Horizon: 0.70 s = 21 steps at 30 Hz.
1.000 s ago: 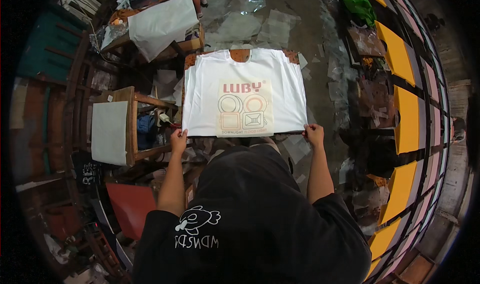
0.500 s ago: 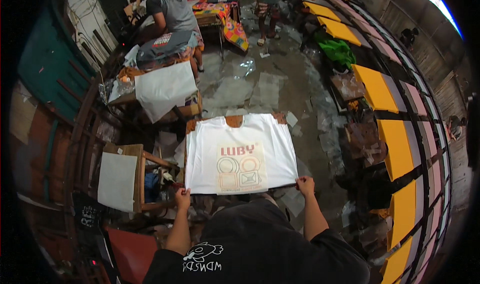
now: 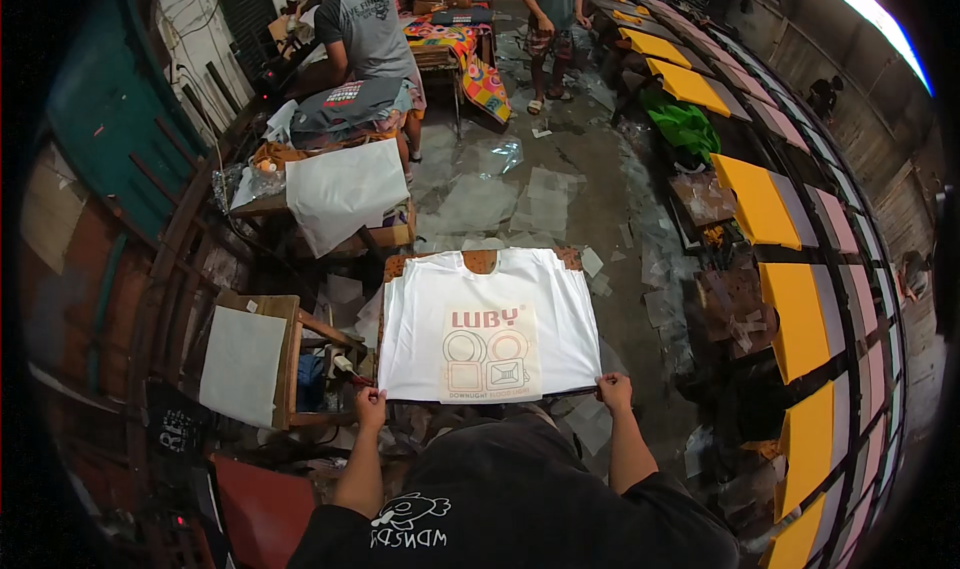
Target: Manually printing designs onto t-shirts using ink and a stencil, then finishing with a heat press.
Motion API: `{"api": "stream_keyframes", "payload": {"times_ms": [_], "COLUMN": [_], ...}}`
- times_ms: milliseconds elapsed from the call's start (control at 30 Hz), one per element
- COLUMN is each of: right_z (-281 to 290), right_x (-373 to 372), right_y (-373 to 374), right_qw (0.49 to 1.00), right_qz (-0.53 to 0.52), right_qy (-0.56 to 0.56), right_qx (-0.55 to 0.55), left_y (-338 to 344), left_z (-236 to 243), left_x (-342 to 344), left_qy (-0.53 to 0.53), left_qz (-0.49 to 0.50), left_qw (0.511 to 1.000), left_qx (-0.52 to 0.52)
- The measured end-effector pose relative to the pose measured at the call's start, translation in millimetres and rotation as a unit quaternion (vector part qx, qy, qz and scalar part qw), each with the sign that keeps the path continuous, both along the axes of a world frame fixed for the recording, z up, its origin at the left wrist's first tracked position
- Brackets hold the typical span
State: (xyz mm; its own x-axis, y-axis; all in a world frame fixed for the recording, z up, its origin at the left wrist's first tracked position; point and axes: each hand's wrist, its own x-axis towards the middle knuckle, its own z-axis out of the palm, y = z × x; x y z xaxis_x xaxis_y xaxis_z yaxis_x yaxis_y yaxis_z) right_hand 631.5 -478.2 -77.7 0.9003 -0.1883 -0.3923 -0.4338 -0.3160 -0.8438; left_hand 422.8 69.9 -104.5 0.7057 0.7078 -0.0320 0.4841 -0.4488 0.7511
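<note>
A white T-shirt [image 3: 415, 334] lies spread in front of me on a brown board [image 3: 398, 265], whose worn edge shows along the far side and at the neck hole. Over the shirt's middle sits a pale yellowish sheet [image 3: 492, 354] with red lettering and line drawings. My left hand [image 3: 371, 407] pinches the shirt's near left corner. At the near right corner, my right hand [image 3: 613, 390] pinches the cloth in the same way. Between the two hands the near edge runs nearly straight.
To the left stands a small wooden stand with a white sheet [image 3: 243, 364]; beyond it, another white sheet [image 3: 346, 191] drapes a table. Racks of yellow panels [image 3: 795, 319] line the right. A person in grey [image 3: 375, 34] works at the far left; another person [image 3: 553, 14] stands ahead. Scraps litter the floor.
The view has tilted, so the shirt and both hands appear slightly lower and to the right. Both hands keep their hold on the corners. The far person's legs and arms show more fully.
</note>
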Motion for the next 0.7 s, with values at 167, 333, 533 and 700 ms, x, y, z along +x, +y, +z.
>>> {"api": "stream_keyframes", "payload": {"times_ms": [167, 333, 533, 700], "right_z": [8.0, -1.5, -4.5, 4.3], "right_x": [-2.7, -2.6, -2.2, -3.7], "right_y": [4.5, -0.6, -1.0, 0.8], "right_qw": [0.999, 1.000, 0.998, 0.998], "right_qz": [-0.009, -0.004, -0.008, -0.004], "right_qy": [0.022, 0.017, 0.027, 0.032], "right_qx": [0.025, 0.006, 0.055, 0.052], "left_y": [0.0, 0.4, -1.7, -2.6], "left_z": [-5.1, 1.8, 16.4, 21.6], "left_x": [-1.4, 0.7, 6.5, 16.3], "left_qy": [-0.039, 0.056, 0.126, 0.114], "left_qz": [0.049, 0.020, 0.012, 0.001], "left_qw": [0.994, 0.996, 0.992, 0.992], "left_qx": [-0.087, -0.068, -0.011, -0.045]}}
